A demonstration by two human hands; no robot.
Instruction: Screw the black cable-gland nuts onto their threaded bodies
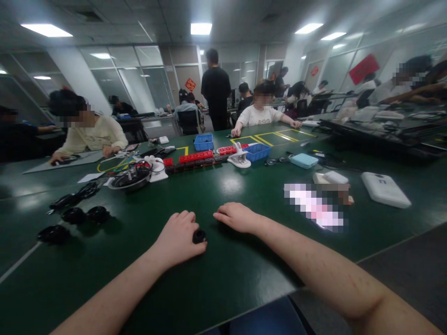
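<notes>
The room was a wide workshop with bright ceiling panels, glass partitions and several people sitting at work, and in the middle a person in black clothes (215, 93) stood with the back turned. In front was a green bench (223, 279). Near its front edge, the left hand (179, 236) was grasping a small black round part (199, 236), which showed between the thumb and the bent fingers. The right hand (235, 217) was released, palm down and just beside, with its fingers loosely stretched toward the left hand; its palm was hidden.

At the left of the bench, three black round pieces (98, 214) lay near one another, and behind them was a bundle of black cable (75, 195). Farther on stood a metal bowl (127, 182) with dark wires in it, touching or very near a white clamp (159, 170); which of these, I could not tell. Red strips (195, 157) ran in a row toward a white clip (239, 157), and a blue bin (260, 152) was just beside this clip. At the right, a light-blue case (303, 161) and a white box-like device (386, 190) lay well apart from the hands.
</notes>
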